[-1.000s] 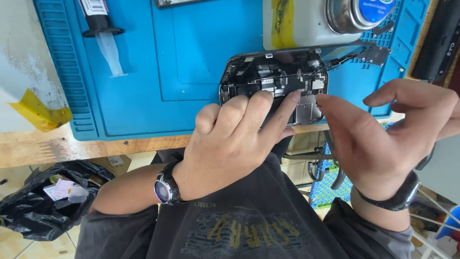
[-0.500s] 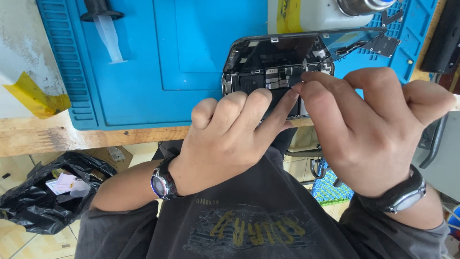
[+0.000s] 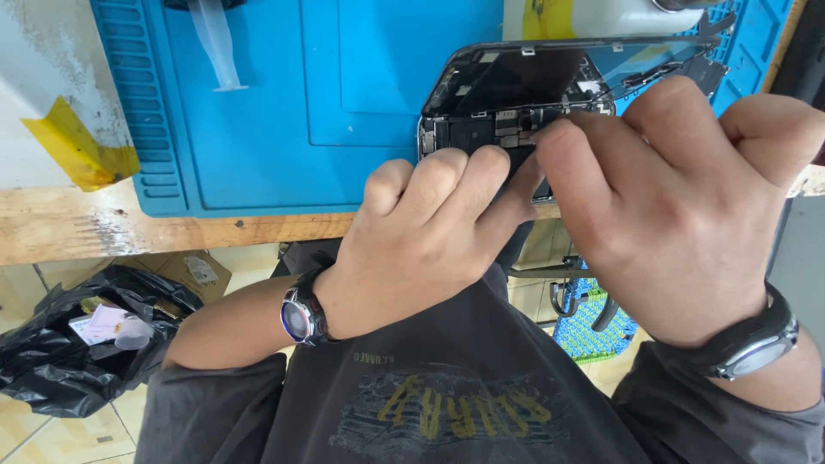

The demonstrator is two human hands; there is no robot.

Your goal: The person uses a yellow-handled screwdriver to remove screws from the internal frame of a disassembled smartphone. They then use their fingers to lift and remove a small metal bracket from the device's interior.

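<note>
An opened phone (image 3: 507, 94) lies on the blue work mat (image 3: 284, 112) at the table's near edge, its dark inner parts and small boards exposed. My left hand (image 3: 430, 232) grips the phone's near end, fingers curled over the rim, with a watch on the wrist. My right hand (image 3: 662, 189), also with a watch, has thumb and fingers pinched together on a part inside the phone, right beside my left fingertips. What sits between the right fingertips is hidden.
A clear plastic syringe (image 3: 215, 47) lies at the mat's far left. A white container with a yellow label (image 3: 584, 17) stands behind the phone. Yellow tape (image 3: 82, 146) is stuck on the wooden table (image 3: 172, 228). A black bag (image 3: 77, 344) sits on the floor at left.
My right hand came in from the right and closed its fingertips on the phone's inside. My left hand kept its hold. The view has shifted nearer.
</note>
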